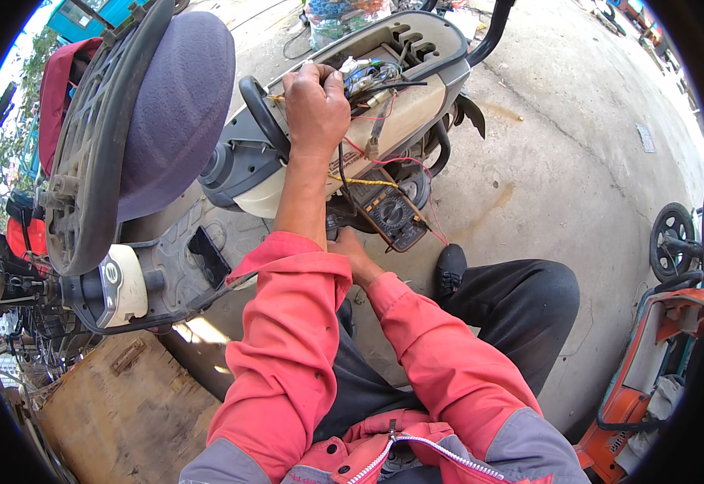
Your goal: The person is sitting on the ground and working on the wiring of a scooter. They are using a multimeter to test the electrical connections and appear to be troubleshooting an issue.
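My left hand (317, 109) is closed in a pinch at the edge of the scooter's open under-seat bay, right beside a bundle of wires and connectors (364, 74). What its fingertips hold is hidden. My right hand (354, 252) is low against the scooter's side, below the left forearm; its fingers are mostly hidden. A multimeter (392, 211) with a round dial hangs or rests tilted by the scooter's side, just right of that hand. From the multimeter area a thin red lead (424, 165) loops up toward the wires, and a yellow cord (368, 182) crosses its top.
The scooter (404, 129) stands across the front, its seat (179, 113) tipped up at the left. A wooden board (126, 403) lies at lower left. An orange metal frame (622, 403) and a black wheel (674, 242) are at right, on concrete ground (562, 161).
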A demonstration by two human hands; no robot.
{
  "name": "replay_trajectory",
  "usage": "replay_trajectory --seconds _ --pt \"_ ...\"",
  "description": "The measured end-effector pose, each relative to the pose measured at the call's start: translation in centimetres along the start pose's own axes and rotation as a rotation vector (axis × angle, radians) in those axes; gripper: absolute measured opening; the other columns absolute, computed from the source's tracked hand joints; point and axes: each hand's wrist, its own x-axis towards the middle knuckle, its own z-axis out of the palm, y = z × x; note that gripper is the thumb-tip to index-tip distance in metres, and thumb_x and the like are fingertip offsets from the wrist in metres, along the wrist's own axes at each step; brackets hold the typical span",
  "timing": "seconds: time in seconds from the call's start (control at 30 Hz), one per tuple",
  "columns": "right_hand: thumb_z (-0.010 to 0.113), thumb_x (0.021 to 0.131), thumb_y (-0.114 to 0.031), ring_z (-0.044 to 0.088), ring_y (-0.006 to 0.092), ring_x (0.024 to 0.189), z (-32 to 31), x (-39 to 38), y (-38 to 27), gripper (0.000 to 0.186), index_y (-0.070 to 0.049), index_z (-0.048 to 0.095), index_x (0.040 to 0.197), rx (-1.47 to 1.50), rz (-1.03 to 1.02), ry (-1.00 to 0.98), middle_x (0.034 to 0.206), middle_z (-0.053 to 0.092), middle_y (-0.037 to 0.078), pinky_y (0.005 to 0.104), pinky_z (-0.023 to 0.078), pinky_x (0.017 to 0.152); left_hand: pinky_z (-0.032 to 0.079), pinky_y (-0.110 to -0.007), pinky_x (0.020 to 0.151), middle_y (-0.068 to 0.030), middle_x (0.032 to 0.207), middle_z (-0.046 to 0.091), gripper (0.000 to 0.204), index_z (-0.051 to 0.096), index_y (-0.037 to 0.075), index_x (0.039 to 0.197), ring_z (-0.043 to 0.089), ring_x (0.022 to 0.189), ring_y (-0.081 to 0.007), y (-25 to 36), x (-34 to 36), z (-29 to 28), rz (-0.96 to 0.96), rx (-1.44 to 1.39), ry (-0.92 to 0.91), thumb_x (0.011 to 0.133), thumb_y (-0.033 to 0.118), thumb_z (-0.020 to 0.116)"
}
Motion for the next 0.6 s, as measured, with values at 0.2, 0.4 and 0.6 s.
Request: replay_trajectory --seconds 0.2,0.4,0.6 --pt "0.066 0.078 -0.017 0.061 0.0162 0.075 0.0 -0.2 -0.2 0.035 0.013 0.066 0.095 0.024 -0.001 -0.003 0.085 0.068 0.012 0.0372 0.051 0.068 0.047 -0.045 0.088 -0.0212 0.089 0.066 0.018 0.069 -0.003 0.091 0.057 0.099 -0.0361 -0.1 0.0 0.1 0.0 -0.005 0.001 0.091 0.015 0.065" --pt "0.066 0.078 -0.018 0.06 0.0152 0.074 0.0 0.6 0.5 0.034 0.013 0.067 0.093 0.02 0.033 -0.044 0.084 0.068 0.012 0.037 0.051 0.066 0.049 -0.044 0.084 -0.0227 0.09 0.067 0.021 0.07 -0.003 0.092 0.062 0.092 -0.0357 -0.2 0.1 0.2 0.028 0.024 0.023 0.09 0.018 0.065" --pt "0.065 0.078 -0.017 0.06 0.0152 0.074 0.0 -0.1 0.0 0.034 0.013 0.067 0.092 0.034 0.002 0.001 0.082 0.069 0.012 0.0375 0.051 0.067 0.047 -0.045 0.087 -0.0216 0.089 0.066 0.018 0.069 -0.003 0.091 0.058 0.098 -0.0365 0.0 0.0 0.0 -0.007 0.0 0.002 0.091 0.014 0.064"
